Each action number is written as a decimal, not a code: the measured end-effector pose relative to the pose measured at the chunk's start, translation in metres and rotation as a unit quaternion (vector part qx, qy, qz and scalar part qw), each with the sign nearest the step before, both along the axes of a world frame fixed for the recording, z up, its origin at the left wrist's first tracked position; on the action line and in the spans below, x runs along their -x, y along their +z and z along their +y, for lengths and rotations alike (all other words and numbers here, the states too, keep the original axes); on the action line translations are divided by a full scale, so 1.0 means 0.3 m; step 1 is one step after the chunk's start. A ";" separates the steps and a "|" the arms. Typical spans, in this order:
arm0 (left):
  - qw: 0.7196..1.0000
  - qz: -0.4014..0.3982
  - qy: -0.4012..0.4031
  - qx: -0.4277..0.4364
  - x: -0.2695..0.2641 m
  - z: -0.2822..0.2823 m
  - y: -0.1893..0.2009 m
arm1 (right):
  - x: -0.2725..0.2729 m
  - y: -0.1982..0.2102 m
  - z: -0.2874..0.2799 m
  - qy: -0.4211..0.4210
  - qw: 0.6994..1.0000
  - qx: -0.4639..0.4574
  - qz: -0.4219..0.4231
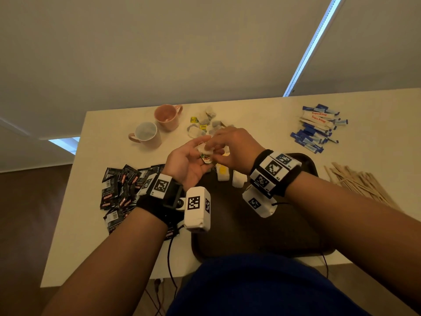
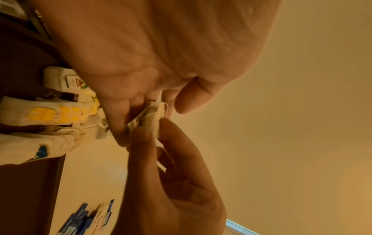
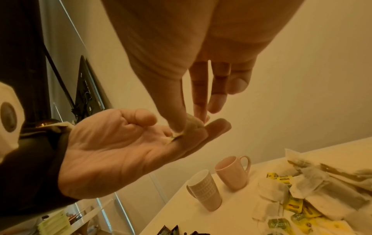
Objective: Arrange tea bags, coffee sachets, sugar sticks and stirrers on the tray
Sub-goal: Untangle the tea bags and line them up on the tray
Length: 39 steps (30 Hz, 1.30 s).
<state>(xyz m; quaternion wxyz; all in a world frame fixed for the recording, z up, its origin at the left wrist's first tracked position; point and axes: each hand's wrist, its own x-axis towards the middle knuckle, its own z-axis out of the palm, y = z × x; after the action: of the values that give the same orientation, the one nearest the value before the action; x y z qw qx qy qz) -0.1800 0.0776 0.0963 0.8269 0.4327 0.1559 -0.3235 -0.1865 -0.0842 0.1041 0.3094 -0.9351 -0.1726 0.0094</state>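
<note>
A tea bag (image 1: pixel 206 151) is pinched between thumb and fingers of the right hand (image 1: pixel 234 149) and cradled on the upturned, loosely curled left hand (image 1: pixel 189 163), above the far edge of the tray (image 1: pixel 303 163); other tea bags (image 1: pixel 239 177) are laid on it; coffee sachets (image 1: pixel 120 188) are heaped on the counter (image 1: pixel 262 106) left; sugar sticks (image 1: pixel 319 128) and stirrers (image 1: pixel 362 183) are seen right.

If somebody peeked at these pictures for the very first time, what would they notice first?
First, the two hands meeting in the middle, above the dark tray: the left hand cups a white tea bag while the right hand pinches it. Next, the heaps ringing them on the white table: black coffee sachets at left, blue sugar sticks and wooden stirrers at right, two mugs behind.
</note>
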 end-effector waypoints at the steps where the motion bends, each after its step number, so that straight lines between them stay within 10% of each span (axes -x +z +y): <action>1: 1.000 -0.009 -0.010 -0.007 0.001 -0.008 0.001 | 0.002 0.005 -0.009 -0.015 1.000 -0.013 0.002; 12: 0.978 -0.119 -0.051 -0.162 0.031 -0.063 -0.013 | 0.036 -0.017 -0.093 -0.177 0.971 -0.140 0.072; 21: 0.964 -0.159 -0.025 -0.214 0.018 -0.075 -0.011 | 0.045 0.001 -0.103 -0.175 0.947 -0.250 0.096; 33: 0.876 -0.367 -0.076 -0.304 0.001 -0.056 0.045 | 0.042 0.036 -0.095 -0.180 0.916 -0.322 0.159; 39: 0.892 -0.345 -0.019 -0.290 -0.016 -0.063 0.044 | 0.054 0.025 -0.096 -0.139 0.912 -0.349 0.164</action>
<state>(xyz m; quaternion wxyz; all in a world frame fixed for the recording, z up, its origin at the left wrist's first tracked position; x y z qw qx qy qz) -0.1750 0.0587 0.1095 0.6601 0.7406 -0.0610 -0.1101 -0.2027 -0.1131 0.1117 0.6383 -0.7673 0.0195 0.0586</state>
